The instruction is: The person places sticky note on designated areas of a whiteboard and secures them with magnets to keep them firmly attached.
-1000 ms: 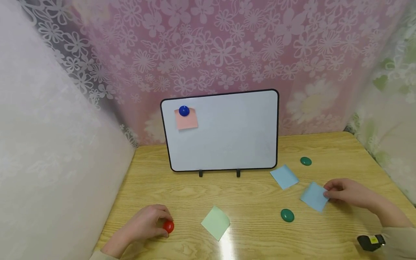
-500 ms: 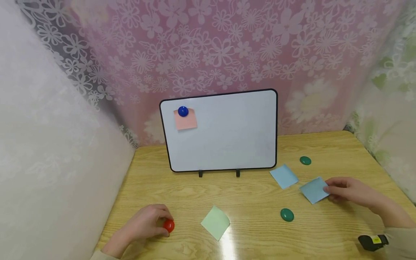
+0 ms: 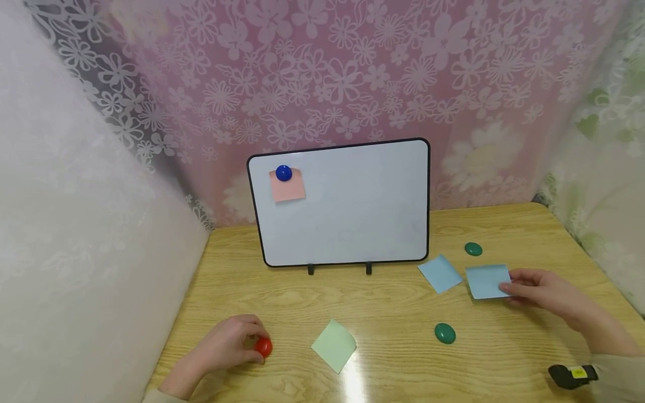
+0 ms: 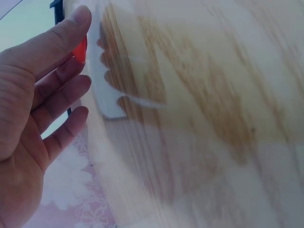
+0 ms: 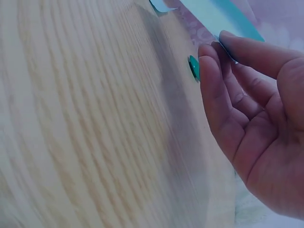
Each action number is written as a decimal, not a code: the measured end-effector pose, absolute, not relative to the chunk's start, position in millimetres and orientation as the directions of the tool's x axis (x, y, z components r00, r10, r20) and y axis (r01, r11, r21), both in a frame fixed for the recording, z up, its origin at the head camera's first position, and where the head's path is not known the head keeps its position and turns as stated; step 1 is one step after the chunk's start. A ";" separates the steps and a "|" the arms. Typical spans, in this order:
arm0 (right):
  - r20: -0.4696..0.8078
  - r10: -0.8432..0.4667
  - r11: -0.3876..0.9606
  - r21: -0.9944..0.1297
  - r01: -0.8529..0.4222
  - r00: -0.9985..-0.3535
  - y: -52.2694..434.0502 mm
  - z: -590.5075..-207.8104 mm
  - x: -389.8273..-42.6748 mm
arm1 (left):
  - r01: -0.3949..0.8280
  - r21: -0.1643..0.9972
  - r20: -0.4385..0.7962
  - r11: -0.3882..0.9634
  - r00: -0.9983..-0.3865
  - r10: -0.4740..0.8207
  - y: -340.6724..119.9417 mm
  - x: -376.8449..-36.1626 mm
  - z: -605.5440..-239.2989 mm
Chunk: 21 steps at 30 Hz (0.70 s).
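— Behind?
— Pink backdrop, printed with white flowers, large and small.
— To the left?
— Pale wall, faintly patterned.
— And right?
— Whitish wall, leafy green print.
— Below?
— Table, yellow wood grain, shiny near the front.

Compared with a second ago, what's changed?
Right grip, pinching one blue note, moved slightly up in the head view; the note turned, its edges now nearly level there. Left grip keeps the red disc, barely shifted. Whiteboard, pink note, green note stayed put.
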State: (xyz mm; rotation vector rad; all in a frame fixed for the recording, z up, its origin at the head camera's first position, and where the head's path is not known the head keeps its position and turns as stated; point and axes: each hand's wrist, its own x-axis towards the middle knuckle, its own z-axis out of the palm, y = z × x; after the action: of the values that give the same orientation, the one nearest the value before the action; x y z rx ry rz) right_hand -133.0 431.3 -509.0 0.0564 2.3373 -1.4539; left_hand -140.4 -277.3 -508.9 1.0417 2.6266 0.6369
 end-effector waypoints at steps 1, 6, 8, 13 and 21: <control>-0.338 -0.165 0.450 -0.862 0.235 -0.926 430.9 -510.1 -132.9 | 0.590 0.482 -0.062 0.647 -0.714 0.697 -277.4 -140.6 -509.4; -0.315 -0.132 0.433 -0.871 0.231 -0.940 428.6 -515.4 -132.0 | 0.587 0.486 -0.056 0.647 -0.718 0.694 -276.9 -141.8 -511.0; -0.303 -0.114 0.419 -0.878 0.231 -0.946 427.1 -517.1 -132.1 | 0.588 0.479 -0.052 0.652 -0.723 0.689 -276.4 -142.1 -511.3; -0.283 -0.074 0.360 -0.902 0.239 -0.956 422.1 -520.6 -133.6 | 0.593 0.463 -0.033 0.659 -0.732 0.681 -274.4 -142.7 -511.4; -0.272 -0.059 0.276 -0.929 0.247 -0.960 417.2 -523.4 -138.6 | 0.589 0.469 -0.008 0.658 -0.742 0.671 -270.4 -143.9 -510.6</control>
State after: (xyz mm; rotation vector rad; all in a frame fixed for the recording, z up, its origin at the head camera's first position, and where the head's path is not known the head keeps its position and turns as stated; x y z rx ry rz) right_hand -138.6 417.2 -523.4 0.1730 2.2943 -1.7416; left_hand -143.9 -270.4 -510.6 1.0337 2.6927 0.6663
